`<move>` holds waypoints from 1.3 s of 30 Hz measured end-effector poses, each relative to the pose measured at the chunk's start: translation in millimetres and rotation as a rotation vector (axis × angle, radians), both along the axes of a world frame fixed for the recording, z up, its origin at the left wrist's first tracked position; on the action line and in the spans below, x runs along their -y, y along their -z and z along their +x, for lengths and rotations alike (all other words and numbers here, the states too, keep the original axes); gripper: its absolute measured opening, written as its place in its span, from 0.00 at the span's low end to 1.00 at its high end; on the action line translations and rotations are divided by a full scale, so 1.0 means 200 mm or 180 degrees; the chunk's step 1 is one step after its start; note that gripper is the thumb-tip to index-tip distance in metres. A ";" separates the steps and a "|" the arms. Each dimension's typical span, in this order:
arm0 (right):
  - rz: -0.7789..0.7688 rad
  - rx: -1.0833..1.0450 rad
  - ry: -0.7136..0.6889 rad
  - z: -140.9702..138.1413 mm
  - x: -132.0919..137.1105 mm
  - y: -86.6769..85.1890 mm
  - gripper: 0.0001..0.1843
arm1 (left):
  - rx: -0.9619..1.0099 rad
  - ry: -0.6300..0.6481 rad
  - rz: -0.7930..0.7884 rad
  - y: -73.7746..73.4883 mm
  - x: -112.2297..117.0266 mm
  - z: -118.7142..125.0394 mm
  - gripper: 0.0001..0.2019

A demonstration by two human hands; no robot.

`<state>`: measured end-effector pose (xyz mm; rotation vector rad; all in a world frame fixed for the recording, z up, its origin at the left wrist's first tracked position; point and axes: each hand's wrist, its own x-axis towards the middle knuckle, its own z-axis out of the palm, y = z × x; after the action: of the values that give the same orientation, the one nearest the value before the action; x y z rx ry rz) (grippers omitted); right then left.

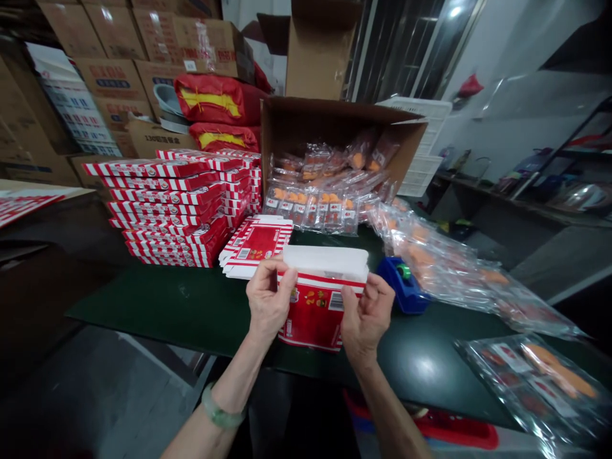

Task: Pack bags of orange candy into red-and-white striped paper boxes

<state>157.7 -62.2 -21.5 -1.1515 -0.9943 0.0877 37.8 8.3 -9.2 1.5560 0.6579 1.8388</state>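
A red cardboard box [313, 319] with white stripes and a barcode stands upright at the table's front edge, its white flap [325, 258] raised at the top. My left hand [271, 294] pinches its upper left corner between thumb and fingers. At the upper right corner, my right hand [366, 312] grips the box the same way. Just behind my left hand lies a stack of flat red-and-white box blanks [261, 245]. To the right of the box sits a blue tape dispenser [404, 290] with a green core.
Filled red-and-white boxes or closed cartons [167, 210] are piled at the left. An open brown carton [406, 137] holds clear packets [322, 207] with orange items. More packets [430, 261] spread along the right, with others [540, 376] at the near right edge of the green table [186, 299].
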 end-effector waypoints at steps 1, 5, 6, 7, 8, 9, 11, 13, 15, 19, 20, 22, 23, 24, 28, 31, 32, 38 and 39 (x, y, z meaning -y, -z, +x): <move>0.0124 0.0230 0.0138 0.01 0.00 0.02 0.19 | 0.0023 0.0036 0.0019 0.00 0.01 0.00 0.06; 0.0457 0.1344 0.0330 0.10 0.03 0.02 0.15 | 0.0182 0.0542 -0.0133 -0.01 0.01 0.00 0.19; 0.0454 0.1464 0.0289 0.12 0.04 0.01 0.12 | 0.0211 0.0728 -0.0216 -0.01 0.00 -0.01 0.21; 0.0418 0.1497 0.0248 0.13 0.04 -0.01 0.09 | 0.0215 0.0913 -0.0286 -0.01 0.00 -0.01 0.20; 0.0380 0.1456 0.0225 0.14 0.05 -0.04 0.07 | 0.0204 0.1080 -0.0310 -0.01 -0.01 -0.02 0.18; 0.0373 0.1338 0.0202 0.13 0.05 -0.06 0.06 | 0.0190 0.1220 -0.0293 -0.02 -0.03 -0.03 0.14; 0.0472 0.0864 0.0027 0.11 0.05 -0.09 0.06 | 0.0140 0.1476 -0.0203 -0.02 -0.04 -0.05 0.07; 0.0569 0.0341 -0.0318 0.11 0.04 -0.11 0.08 | 0.0164 0.1711 -0.0154 -0.03 -0.05 -0.06 0.03; 0.0428 0.0261 -0.0639 0.13 0.05 -0.12 0.12 | 0.0317 0.1865 -0.0180 -0.04 -0.05 -0.06 0.02; -0.0067 0.0606 -0.1532 0.21 0.12 -0.14 0.10 | 0.0658 0.1876 -0.0211 -0.05 -0.03 -0.04 0.07; -0.0116 0.0544 -0.1754 0.22 0.14 -0.15 0.12 | 0.0694 0.1874 -0.0202 -0.05 -0.02 -0.03 0.10; -0.0235 0.0436 -0.1801 0.22 0.17 -0.17 0.12 | 0.0625 0.1819 -0.0181 -0.06 -0.02 -0.03 0.13; -0.0311 0.0444 -0.1636 0.21 0.18 -0.19 0.10 | 0.0496 0.1753 -0.0219 -0.06 -0.01 -0.03 0.13; -0.0404 0.0491 -0.1415 0.21 0.18 -0.20 0.07 | 0.0312 0.1679 -0.0281 -0.07 -0.01 -0.03 0.12; -0.0798 0.0744 -0.0694 0.17 0.17 -0.25 0.06 | -0.0593 0.1449 -0.0322 -0.14 -0.01 -0.06 0.09; -0.0819 0.1065 -0.0377 0.15 0.18 -0.27 0.05 | -0.0591 0.1216 -0.0073 -0.17 0.00 -0.05 0.05; -0.0774 0.1194 -0.0331 0.14 0.19 -0.28 0.04 | -0.0463 0.1149 -0.0043 -0.17 0.01 -0.05 0.05; -0.0562 0.1683 -0.0416 0.12 0.23 -0.30 0.06 | -0.0133 0.1438 0.0261 -0.10 0.01 -0.05 0.06; -0.0479 0.1746 -0.0384 0.12 0.23 -0.29 0.07 | -0.0115 0.1498 0.0331 -0.08 0.00 -0.05 0.07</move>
<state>182.3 -107.4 35.9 -1.2827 -1.5639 -0.0632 27.8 8.9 7.7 1.6448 0.1858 1.5100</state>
